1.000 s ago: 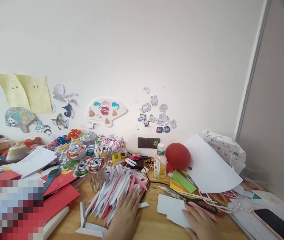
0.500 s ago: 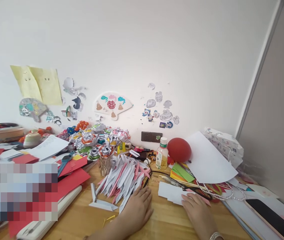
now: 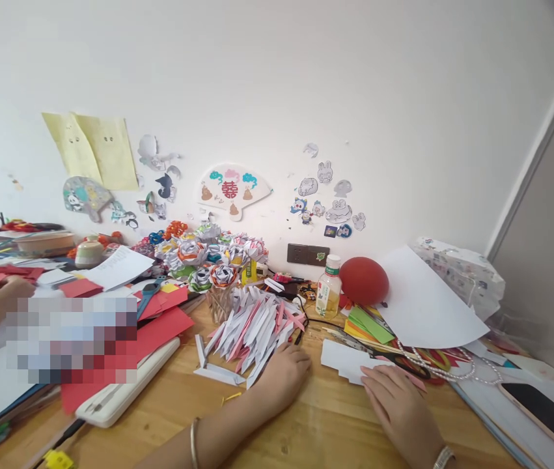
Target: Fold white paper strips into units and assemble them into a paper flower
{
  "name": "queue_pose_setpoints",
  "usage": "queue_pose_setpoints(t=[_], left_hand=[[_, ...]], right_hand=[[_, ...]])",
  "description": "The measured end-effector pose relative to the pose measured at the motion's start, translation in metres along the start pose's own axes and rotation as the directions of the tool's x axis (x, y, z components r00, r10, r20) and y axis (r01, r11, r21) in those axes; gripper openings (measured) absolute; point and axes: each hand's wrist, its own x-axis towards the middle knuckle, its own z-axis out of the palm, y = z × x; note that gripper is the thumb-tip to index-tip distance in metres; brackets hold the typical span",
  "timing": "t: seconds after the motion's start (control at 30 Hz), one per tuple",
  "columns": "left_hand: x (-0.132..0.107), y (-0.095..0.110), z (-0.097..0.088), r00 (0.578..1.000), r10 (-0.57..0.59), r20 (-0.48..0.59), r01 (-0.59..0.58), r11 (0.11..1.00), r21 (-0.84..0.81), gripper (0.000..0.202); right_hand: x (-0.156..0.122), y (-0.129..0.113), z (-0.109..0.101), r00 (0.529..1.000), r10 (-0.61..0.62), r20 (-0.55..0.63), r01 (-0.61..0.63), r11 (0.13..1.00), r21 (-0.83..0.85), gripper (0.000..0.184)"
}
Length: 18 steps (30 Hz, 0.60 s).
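Note:
My left hand [image 3: 284, 374] lies palm down on the wooden table, its fingers stretched out and holding nothing. Just beyond it is a heap of folded white and pink paper strips [image 3: 252, 332], with a few folded strips [image 3: 219, 374] lying apart at its near left. My right hand [image 3: 401, 400] rests flat, fingertips touching the near edge of some white paper slips [image 3: 342, 357]. Part of a pink slip [image 3: 413, 379] shows beside those fingers. Small yellow pieces [image 3: 232, 397] lie by my left forearm.
Folded paper flowers [image 3: 191, 253], a drink bottle [image 3: 329, 286] and a red balloon [image 3: 363, 280] stand along the wall. Scissors, bead strings [image 3: 433, 370] and a phone [image 3: 545, 417] are at right. Another person's hand [image 3: 0, 299] is by red paper at left, near a white power bank-like bar [image 3: 130, 384].
The view has turned a little left and down, so everything sits further right and higher. More of the other person's hand shows. Both my hands keep nearly the same places on the table.

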Motion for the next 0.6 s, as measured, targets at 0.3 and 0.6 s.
queue_pose_setpoints(t=[0.3,0.6], left_hand=[[0.022,-0.008,-0.005,0.954,-0.281,0.103,0.288,0.955,-0.065,0.006],[0.024,0.002,-0.007,0.908,-0.397,0.134,0.408,0.91,-0.066,0.008]], right_hand=[[0.004,-0.001,-0.008,0.999,-0.036,-0.008,0.037,0.998,0.057,0.035],[0.0,0.001,-0.005,0.998,-0.062,0.012,0.061,0.996,0.072,0.035]])
